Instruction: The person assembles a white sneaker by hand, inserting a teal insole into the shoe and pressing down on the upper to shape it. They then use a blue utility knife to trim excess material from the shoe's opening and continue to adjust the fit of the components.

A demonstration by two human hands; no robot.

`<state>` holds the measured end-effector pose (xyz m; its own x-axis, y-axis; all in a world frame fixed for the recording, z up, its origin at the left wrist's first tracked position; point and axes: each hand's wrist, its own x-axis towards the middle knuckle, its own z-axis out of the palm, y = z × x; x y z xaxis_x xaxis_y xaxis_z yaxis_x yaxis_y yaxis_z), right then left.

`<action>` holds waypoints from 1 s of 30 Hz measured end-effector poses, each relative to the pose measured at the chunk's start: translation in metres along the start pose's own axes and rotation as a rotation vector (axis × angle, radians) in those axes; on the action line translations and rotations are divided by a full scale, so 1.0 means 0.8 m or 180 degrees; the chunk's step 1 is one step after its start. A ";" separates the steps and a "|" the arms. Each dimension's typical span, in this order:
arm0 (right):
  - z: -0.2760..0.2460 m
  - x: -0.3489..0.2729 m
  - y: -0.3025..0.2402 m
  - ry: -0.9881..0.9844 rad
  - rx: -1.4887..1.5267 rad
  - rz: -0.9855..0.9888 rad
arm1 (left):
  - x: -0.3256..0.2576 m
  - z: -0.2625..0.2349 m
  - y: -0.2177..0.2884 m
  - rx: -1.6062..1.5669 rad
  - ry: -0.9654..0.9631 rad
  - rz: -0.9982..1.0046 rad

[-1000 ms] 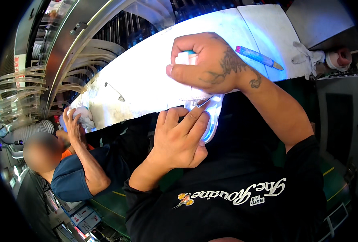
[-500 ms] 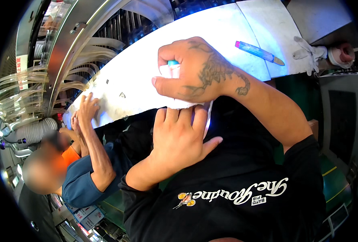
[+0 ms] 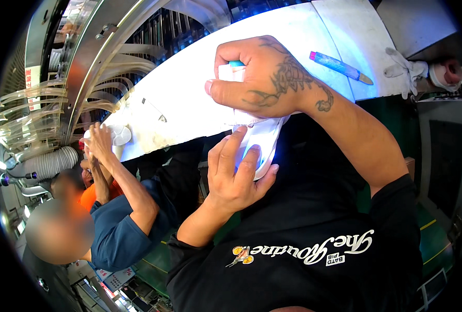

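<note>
At worktop edge: left hand cradles white shoe sole; right hand clenched on small white tool, likely marking sole. Next stroke needs sole steady.

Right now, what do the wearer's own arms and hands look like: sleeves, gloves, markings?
Both hands are bare, with no gloves, rings or watch visible. The right hand carries a dark scorpion tattoo across its back, with a smaller dark mark at the wrist. The left hand shows no markings from this view. Both forearms are uncovered; the short sleeves of a black T-shirt with white lettering end at the upper arms.
</note>
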<state>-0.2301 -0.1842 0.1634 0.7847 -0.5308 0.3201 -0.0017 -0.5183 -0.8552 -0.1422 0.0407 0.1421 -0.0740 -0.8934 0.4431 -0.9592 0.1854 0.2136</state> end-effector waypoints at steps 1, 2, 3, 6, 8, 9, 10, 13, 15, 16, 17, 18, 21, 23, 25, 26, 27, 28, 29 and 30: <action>-0.001 0.000 0.000 -0.0036 0.0041 0.0004 | -0.001 0.000 0.000 -0.0048 0.0015 -0.0048; 0.000 -0.001 0.001 0.0007 0.0036 0.0003 | -0.001 0.000 0.000 -0.0031 0.0010 -0.0028; 0.000 -0.002 0.003 0.0061 0.0018 0.0011 | 0.001 0.001 -0.001 -0.0026 0.0007 0.0007; -0.002 -0.004 0.005 0.0099 0.0016 0.0034 | 0.013 -0.005 -0.001 0.0072 -0.0160 0.0215; -0.003 -0.004 0.004 0.0029 0.0044 0.0125 | 0.020 -0.012 0.002 0.0147 -0.0396 0.0265; -0.003 -0.003 0.000 -0.0036 0.0067 0.0206 | 0.021 -0.017 0.003 0.0176 -0.0551 0.0227; -0.002 -0.003 -0.003 -0.0102 0.0089 0.0287 | 0.023 -0.021 0.005 0.0205 -0.0705 0.0186; 0.001 -0.003 -0.006 -0.0237 0.0068 0.0261 | 0.038 -0.037 0.014 0.0315 -0.1152 0.0027; 0.008 -0.004 -0.007 -0.0146 -0.0063 0.0120 | 0.054 -0.046 0.021 0.0458 -0.1405 -0.0022; 0.012 -0.004 -0.007 -0.0105 -0.0124 0.0046 | 0.061 -0.050 0.023 0.0532 -0.1532 -0.0052; 0.012 -0.004 -0.010 -0.0194 -0.0088 0.0097 | 0.066 -0.054 0.024 0.0522 -0.1660 -0.0109; 0.010 -0.004 -0.015 -0.0278 -0.0053 0.0142 | 0.070 -0.058 0.025 0.0517 -0.1783 -0.0162; 0.014 -0.006 -0.017 -0.0229 -0.0105 0.0151 | 0.079 -0.061 0.021 0.0483 -0.1964 -0.0243; 0.014 -0.008 -0.013 -0.0106 -0.0169 0.0125 | 0.075 -0.056 0.016 0.0453 -0.1677 -0.0101; 0.011 -0.005 -0.007 0.0005 -0.0165 0.0075 | 0.054 -0.039 0.005 0.0463 -0.1066 0.0192; 0.008 -0.002 -0.007 -0.0036 -0.0160 0.0050 | 0.046 -0.037 0.005 0.0488 -0.0824 0.0204; 0.007 -0.003 -0.006 -0.0059 -0.0160 0.0043 | 0.040 -0.035 0.007 0.0464 -0.0827 0.0173; 0.006 -0.002 -0.007 -0.0083 -0.0159 0.0035 | 0.037 -0.035 0.008 0.0441 -0.0832 0.0142; 0.007 -0.002 -0.008 -0.0109 -0.0157 0.0025 | 0.036 -0.035 0.008 0.0418 -0.0836 0.0108; 0.010 -0.003 -0.008 -0.0073 -0.0161 0.0114 | 0.040 -0.034 0.005 0.0386 -0.0818 0.0211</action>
<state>-0.2268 -0.1746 0.1648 0.7975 -0.5344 0.2799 -0.0607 -0.5328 -0.8441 -0.1413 0.0237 0.1810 -0.1895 -0.9582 0.2142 -0.9744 0.2104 0.0789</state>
